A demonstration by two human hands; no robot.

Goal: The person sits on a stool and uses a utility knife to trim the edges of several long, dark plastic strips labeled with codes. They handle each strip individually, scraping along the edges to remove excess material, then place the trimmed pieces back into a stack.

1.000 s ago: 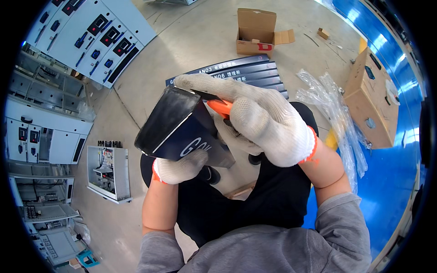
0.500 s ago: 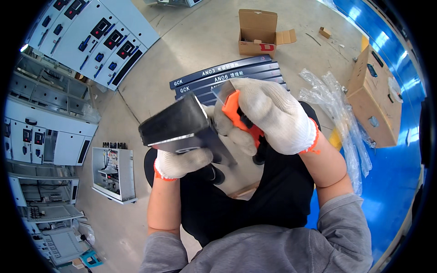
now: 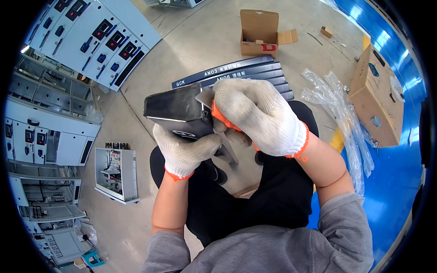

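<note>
Here, handheld dark bar (image 3: 180, 111) (white-lettered)

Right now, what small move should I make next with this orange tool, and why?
Perhaps ease the orange tool lightly along the edge: your right hand holds its blade at or very near the right side of the dark panel, while your left hand grips the panel's near side.
</note>
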